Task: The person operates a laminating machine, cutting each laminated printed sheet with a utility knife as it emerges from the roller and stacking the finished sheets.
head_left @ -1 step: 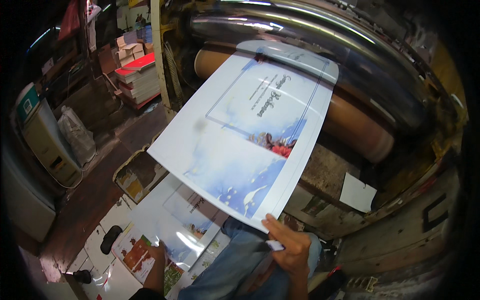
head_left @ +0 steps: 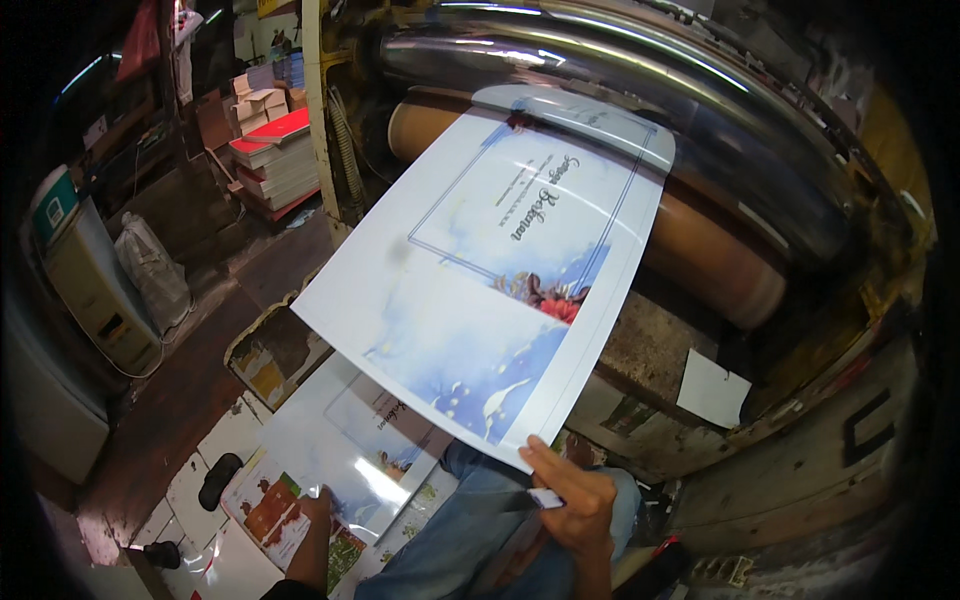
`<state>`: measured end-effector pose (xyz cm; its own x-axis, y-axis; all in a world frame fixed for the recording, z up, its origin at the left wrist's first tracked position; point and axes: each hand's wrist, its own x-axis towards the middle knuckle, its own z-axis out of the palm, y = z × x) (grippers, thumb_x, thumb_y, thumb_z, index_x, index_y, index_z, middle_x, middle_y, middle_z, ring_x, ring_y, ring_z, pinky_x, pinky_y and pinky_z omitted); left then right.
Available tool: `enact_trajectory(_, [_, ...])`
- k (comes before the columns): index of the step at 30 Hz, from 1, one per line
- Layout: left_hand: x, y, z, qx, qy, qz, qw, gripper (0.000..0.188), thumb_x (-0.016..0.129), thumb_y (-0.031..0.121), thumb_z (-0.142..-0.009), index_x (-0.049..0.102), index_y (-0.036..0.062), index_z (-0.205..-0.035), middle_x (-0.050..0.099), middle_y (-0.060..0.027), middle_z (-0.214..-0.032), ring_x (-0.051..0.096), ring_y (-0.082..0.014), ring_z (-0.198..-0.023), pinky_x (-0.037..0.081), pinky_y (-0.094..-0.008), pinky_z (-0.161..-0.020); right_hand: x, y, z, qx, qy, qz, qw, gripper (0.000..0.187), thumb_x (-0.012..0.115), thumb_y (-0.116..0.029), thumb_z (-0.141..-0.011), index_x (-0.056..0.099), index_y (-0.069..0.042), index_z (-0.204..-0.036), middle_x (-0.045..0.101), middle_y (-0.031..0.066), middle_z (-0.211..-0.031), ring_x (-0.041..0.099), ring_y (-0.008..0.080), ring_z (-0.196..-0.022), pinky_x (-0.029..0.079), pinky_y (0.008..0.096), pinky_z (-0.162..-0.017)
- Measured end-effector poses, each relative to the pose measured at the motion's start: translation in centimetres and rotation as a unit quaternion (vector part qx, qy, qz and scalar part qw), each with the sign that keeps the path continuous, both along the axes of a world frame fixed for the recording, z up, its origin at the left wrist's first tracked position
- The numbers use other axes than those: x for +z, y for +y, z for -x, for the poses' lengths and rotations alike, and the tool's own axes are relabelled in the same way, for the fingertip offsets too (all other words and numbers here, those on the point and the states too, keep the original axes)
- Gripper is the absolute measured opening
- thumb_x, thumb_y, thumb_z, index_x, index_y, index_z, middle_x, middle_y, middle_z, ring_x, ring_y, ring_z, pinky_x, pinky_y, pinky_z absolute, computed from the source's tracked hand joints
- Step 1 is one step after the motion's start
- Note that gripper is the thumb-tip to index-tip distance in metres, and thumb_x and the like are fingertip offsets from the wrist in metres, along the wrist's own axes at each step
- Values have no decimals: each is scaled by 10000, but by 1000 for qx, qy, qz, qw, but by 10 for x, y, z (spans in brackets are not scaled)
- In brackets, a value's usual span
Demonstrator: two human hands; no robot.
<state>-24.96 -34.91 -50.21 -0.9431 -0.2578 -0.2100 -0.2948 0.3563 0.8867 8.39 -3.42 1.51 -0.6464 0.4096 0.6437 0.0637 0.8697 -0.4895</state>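
1. Jeans [head_left: 425,530] cover your legs at the bottom, between your two forearms.
2. Your left hand [head_left: 315,510] is low and to the left, coming out of a dark sleeve, its fingertips pointing forward. It is at the red-and-green print [head_left: 270,510], beside the lower glossy sheet [head_left: 325,435]; whether it grips either cannot be told.
3. Your right hand [head_left: 574,494] reaches up and leans left, fingers bent, pinching the near right corner of the large printed sheet [head_left: 470,345]. A small whitish piece [head_left: 545,497] shows against its curled fingers.
4. From that pinch, the large printed sheet stretches forward and to your left, its blue-and-white face up, its near edge overlapping your view of the lower glossy sheet.
5. Left of your left hand, a black oblong object [head_left: 219,481] lies on the pale worktop [head_left: 187,492].
6. Ahead and right of your right hand lies a piece of white paper [head_left: 713,388].
7. Farther on, the sheet's far end meets the metal roller [head_left: 740,150], over the brown roller [head_left: 715,250].
8. Beyond, far left, stands a red-topped stack [head_left: 275,160].
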Motion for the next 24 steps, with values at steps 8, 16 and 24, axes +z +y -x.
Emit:
enact_trajectory(8, [217,99,-58,-224,64,-7,972,626,781,143,-752,457,-53,-1251,590,-200,-1194,596,-295,-1069,474,-392,-947,6,8,-13,42,-1,37,998,427,684,29,-674,687,-53,-1094,691,133,-1070,705,172,-720,532,254,-572])
enact_trajectory(16, [480,212,-120,-318,-272,-725,547,712,748,94,-807,329,11,-1376,481,-157,-1293,525,-258,-1157,464,-423,-969,14,17,-15,90,-19,-5,996,509,731,-53,-674,646,-62,-1175,657,106,-1170,703,159,-730,539,266,-579])
enact_trajectory(24, [456,167,-161,-388,-178,-470,772,533,683,42,-850,389,20,-1294,526,-153,-1171,567,-255,-1077,547,-371,-829,27,45,-47,260,-233,483,803,327,672,-112,-871,613,-14,-1178,695,121,-1032,674,125,-747,544,275,-636])
